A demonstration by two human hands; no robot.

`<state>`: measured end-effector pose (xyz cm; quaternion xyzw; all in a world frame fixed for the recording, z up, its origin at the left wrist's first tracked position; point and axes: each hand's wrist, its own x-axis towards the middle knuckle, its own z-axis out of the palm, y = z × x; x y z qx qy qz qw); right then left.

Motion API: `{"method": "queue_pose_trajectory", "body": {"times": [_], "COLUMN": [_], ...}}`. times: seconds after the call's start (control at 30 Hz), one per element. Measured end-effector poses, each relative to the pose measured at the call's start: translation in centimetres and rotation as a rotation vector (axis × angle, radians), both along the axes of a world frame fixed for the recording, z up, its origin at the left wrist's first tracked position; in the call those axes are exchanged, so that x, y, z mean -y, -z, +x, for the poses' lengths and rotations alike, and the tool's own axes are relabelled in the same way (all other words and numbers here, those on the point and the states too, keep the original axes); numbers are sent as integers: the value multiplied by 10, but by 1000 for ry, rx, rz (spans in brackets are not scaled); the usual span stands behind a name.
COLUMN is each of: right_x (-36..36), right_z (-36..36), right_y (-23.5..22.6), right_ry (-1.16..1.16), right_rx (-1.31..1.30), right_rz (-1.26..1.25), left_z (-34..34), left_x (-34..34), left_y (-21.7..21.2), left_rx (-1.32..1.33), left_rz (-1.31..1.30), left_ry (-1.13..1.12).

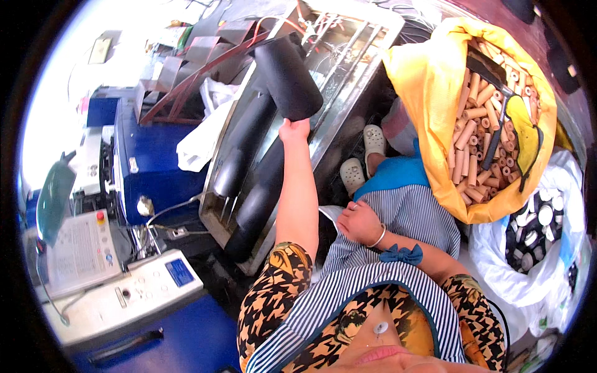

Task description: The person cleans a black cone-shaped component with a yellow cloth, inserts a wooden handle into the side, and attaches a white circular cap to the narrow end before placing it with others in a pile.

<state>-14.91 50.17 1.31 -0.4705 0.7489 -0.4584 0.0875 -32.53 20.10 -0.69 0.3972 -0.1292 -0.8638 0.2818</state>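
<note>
My left arm reaches forward. My left hand [294,129] is closed on the near end of a thick black cylinder [288,79], holding it tilted over a long metal trough [339,109]. Most of my left fingers are hidden by the cylinder's end. In the trough lie more dark cylinders, among them a shiny one [233,168] on the left and another [256,205] nearer to me. My right hand [359,222] rests on my striped apron [404,214] with its fingers curled in. Whatever those fingers may hold is hidden.
To the right stands a yellow sack [429,81] full of small tan tubes, with a white plastic bag [488,245] of black and white pieces below it. Blue machines [158,161] and a control panel [134,292] line the left. A rusty metal frame [180,93] adjoins the trough.
</note>
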Motion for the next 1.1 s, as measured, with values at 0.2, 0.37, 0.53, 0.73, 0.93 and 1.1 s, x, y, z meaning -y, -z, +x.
{"method": "queue_pose_trajectory", "body": {"times": [0.2, 0.37, 0.53, 0.73, 0.93, 1.1], "right_x": [2, 0, 4, 42, 98, 107], "right_z": [5, 11, 15, 18, 43, 34], "right_y": [-4, -4, -6, -34, -143, -126], "right_ry": [-40, -39, -66, -72, -306, -311], "right_rx": [-28, -90, -155, 96, -385, -528], "right_rz": [44, -31, -20, -96, -223, -98], "left_z": [138, 265, 346, 356, 373, 384], "left_x": [2, -16, -53, -49, -43, -72], "left_y": [-57, -54, -27, 19, 62, 9], "left_rx": [-53, -35, 54, 92, 109, 601], "left_rz": [-1, -104, -9, 71, 167, -366], "left_ry": [-179, -341, -533, -642, -490, -441]}}
